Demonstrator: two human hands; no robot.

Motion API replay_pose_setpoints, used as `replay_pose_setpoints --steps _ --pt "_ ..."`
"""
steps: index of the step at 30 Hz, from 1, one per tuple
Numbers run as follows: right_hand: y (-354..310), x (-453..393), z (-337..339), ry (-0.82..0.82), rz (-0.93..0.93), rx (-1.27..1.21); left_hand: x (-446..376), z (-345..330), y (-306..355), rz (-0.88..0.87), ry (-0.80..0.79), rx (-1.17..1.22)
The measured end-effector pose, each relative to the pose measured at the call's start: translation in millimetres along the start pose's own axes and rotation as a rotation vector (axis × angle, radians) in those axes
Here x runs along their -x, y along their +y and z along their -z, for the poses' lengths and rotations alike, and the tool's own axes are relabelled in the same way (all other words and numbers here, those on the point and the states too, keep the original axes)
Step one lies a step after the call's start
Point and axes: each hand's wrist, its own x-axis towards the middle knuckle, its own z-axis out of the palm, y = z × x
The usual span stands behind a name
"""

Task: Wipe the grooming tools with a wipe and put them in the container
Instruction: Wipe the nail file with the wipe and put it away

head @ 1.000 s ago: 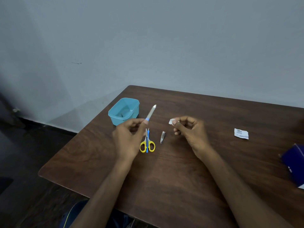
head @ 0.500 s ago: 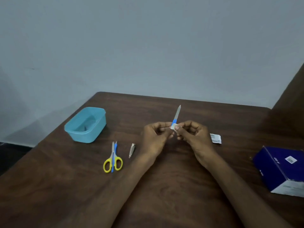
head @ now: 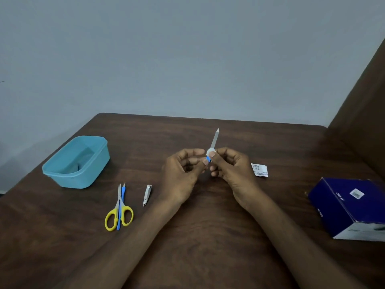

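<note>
At ten o'clock from our hands we see the teal container [head: 76, 162], open on the wooden table [head: 208, 236]. Nearer, at eight o'clock, lie the yellow scissors [head: 119, 213] with a blue-handled tool [head: 121, 207] touching them, and the nail clipper [head: 147, 195] just beside. Our left hand [head: 181, 176] comes up from six o'clock, fingers curled, pinching the nail file [head: 213, 142] by its blue handle, tip toward twelve. Our right hand [head: 231, 172] pinches the white wipe [head: 210, 152] round the blade's base. At three o'clock lies a torn sachet [head: 259, 170], farther right a dark blue box [head: 352, 207].
</note>
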Motion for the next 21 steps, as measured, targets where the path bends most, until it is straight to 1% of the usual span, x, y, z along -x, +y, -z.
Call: replay_pose_setpoints --steps 2,9,12,15,18,21 --pt "-2 1 1 -0.018 -0.012 -0.010 1 -1 2 0.002 0.006 0.017" --pt "-7 2 -2 0.005 -0.035 -0.024 4 -1 6 -0.013 -0.017 0.010" --pt "-7 3 -1 -0.015 -0.030 -0.020 5 3 10 0.015 -0.024 0.048" --pt "-6 2 -3 0.009 -0.027 -0.017 4 4 10 0.038 -0.037 0.076" --pt "-5 1 -4 0.039 -0.028 -0.016 3 1 11 0.073 -0.056 0.164" --pt "-4 0 -2 0.026 -0.031 -0.037 2 1 14 0.135 -0.060 0.312"
